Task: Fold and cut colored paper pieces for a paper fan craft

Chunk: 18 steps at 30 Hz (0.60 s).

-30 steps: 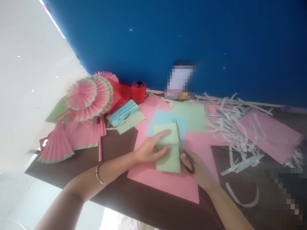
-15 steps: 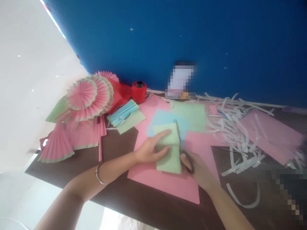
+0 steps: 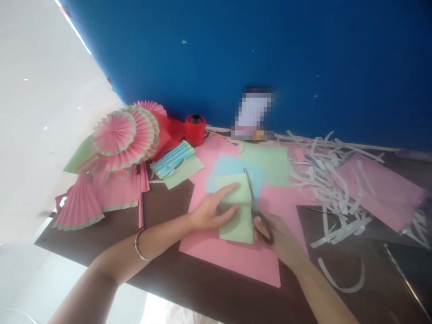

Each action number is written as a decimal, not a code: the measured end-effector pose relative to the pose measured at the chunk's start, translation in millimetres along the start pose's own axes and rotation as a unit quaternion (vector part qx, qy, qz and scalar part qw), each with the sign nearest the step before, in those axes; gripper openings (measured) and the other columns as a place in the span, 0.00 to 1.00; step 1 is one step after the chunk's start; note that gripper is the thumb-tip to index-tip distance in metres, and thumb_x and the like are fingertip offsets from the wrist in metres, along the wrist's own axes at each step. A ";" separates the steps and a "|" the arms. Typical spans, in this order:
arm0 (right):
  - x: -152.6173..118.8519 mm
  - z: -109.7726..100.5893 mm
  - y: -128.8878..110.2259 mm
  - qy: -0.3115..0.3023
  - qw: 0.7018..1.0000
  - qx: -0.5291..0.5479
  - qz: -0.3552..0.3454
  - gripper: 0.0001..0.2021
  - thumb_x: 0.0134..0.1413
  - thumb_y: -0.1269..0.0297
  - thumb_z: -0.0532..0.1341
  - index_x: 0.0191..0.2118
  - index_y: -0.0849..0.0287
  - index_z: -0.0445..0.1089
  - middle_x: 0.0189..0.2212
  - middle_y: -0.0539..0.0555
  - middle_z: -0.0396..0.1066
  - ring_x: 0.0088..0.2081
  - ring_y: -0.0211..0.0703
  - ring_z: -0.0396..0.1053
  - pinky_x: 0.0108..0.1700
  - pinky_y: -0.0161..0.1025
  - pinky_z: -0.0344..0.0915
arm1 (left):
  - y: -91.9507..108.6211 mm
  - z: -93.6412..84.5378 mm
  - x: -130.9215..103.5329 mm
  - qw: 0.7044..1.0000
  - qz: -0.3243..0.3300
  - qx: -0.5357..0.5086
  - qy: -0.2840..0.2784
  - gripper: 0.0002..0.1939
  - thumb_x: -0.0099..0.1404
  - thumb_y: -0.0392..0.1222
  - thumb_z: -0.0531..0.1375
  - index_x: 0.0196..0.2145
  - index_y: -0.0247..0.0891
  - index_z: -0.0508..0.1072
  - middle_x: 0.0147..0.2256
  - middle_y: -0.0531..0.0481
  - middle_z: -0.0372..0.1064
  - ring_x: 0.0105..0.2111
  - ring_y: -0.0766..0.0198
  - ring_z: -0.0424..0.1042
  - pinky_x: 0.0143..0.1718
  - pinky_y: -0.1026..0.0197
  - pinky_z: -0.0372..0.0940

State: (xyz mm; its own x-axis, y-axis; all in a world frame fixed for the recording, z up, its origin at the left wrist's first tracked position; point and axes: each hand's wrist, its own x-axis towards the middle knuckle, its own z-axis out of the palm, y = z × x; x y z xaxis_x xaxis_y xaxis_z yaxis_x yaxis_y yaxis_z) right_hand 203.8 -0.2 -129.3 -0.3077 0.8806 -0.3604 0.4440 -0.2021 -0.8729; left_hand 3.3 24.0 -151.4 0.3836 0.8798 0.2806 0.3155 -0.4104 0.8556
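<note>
A light green sheet of paper (image 3: pixel 235 228), creased across its middle, is held by my left hand (image 3: pixel 211 211), with thumb and forefinger lying apart on its face. My other left fingers are mostly hidden. My right hand (image 3: pixel 278 240) grips dark-handled scissors (image 3: pixel 254 204) along the sheet's right edge, the blades pointing away from me and nearly together. Below lie a light blue sheet (image 3: pixel 216 168) and large pink sheets (image 3: pixel 232 265).
Pleated pink-and-green paper fans (image 3: pixel 114 135) are heaped at the left, near a red roll (image 3: pixel 195 130) and a folded blue paper (image 3: pixel 173 159). White paper strips (image 3: pixel 334 180) litter the right. A blue wall (image 3: pixel 216 54) rises behind the brown table (image 3: pixel 162 279).
The scissor blades have shifted slightly along the green paper's right edge, their tips now closer together. Both hands stay almost in place.
</note>
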 end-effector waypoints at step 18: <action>2.0 1.5 -0.4 0.059 0.993 0.099 0.020 0.22 0.50 0.44 0.55 0.19 0.58 0.59 0.16 0.47 0.59 0.19 0.33 0.55 0.20 0.33 0.51 | 0.3 0.5 0.7 1.000 -0.027 -0.007 -0.007 0.28 0.62 0.44 0.55 0.58 0.44 0.54 0.43 0.47 0.69 0.21 0.69 0.66 0.24 0.64 0.64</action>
State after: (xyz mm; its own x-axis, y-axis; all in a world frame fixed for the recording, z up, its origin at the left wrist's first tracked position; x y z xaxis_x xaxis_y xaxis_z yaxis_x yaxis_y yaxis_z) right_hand 201.7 1.0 -130.2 -0.1864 0.9122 -0.3649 0.2767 -0.3076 -0.9104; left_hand 4.1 24.4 -151.1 0.3792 0.8968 0.2280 0.3238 -0.3594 0.8752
